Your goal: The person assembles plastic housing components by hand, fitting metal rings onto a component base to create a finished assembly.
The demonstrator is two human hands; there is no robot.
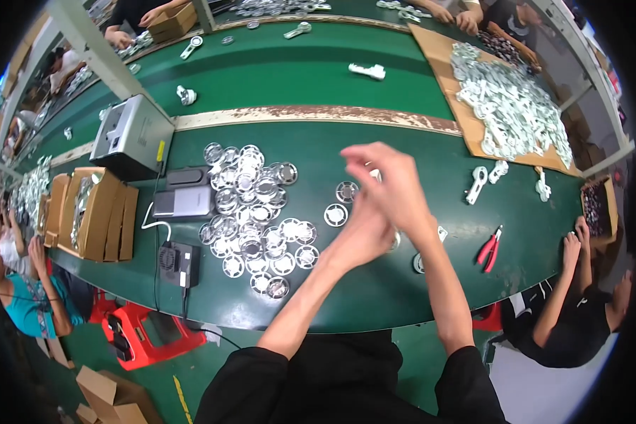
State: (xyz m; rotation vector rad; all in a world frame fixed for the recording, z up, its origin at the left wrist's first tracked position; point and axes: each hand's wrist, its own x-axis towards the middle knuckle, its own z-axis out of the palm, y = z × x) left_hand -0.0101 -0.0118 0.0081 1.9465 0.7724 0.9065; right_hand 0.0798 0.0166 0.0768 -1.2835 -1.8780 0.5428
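Observation:
My hands meet above the middle of the green table, the right crossing over the left. My left hand (pixel 369 225) is closed, its fingers mostly hidden under the other hand. Fingers bent and pointing left, my right hand (pixel 392 173) closes around a small pale piece that barely shows; its kind cannot be made out. Just left of the hands lie two round silver spoked discs (pixel 336 215). A large loose pile of similar discs (pixel 251 205) spreads further left. Beneath my right wrist, another round part (pixel 420 263) is partly covered.
Red-handled pliers (pixel 487 253) lie right of my arm. White fan-shaped parts (pixel 477 185) sit beyond them, near a cardboard sheet (pixel 442 71) heaped with more. Left stand a grey box-shaped device (pixel 131 134), a power bank (pixel 184 203) and cardboard boxes (pixel 92 219). Co-workers sit on both sides.

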